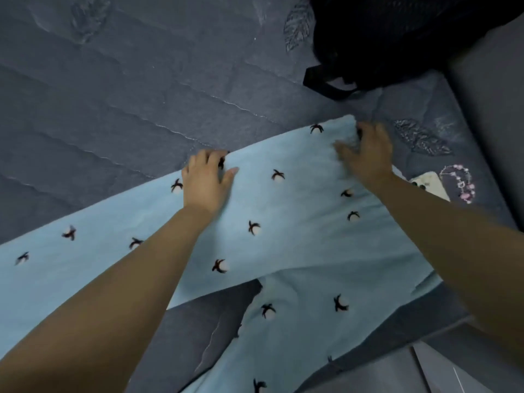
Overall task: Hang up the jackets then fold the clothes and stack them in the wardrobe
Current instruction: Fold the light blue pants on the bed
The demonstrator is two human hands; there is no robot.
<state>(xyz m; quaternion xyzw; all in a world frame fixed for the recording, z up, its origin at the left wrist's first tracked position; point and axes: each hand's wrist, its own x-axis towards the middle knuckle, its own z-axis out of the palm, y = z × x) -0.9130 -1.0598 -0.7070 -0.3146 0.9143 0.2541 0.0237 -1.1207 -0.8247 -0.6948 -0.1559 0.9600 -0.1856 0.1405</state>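
Light blue trousers (297, 211) with small dark-and-white tufts lie spread across a dark grey quilted bed (127, 95). One leg runs to the left, the other toward the bottom of the view. My left hand (205, 180) rests on the far edge of the fabric, its fingers curled over that edge. My right hand (365, 154) sits at the far right corner of the trousers, near the waist, with its fingers curled into the cloth.
A black bag (397, 38) with a strap lies on the bed at the top right. A pale phone (431, 184) and a pink beaded bracelet (460, 182) lie on the bed right of my right wrist. A grey surface (493, 109) borders the bed's right side.
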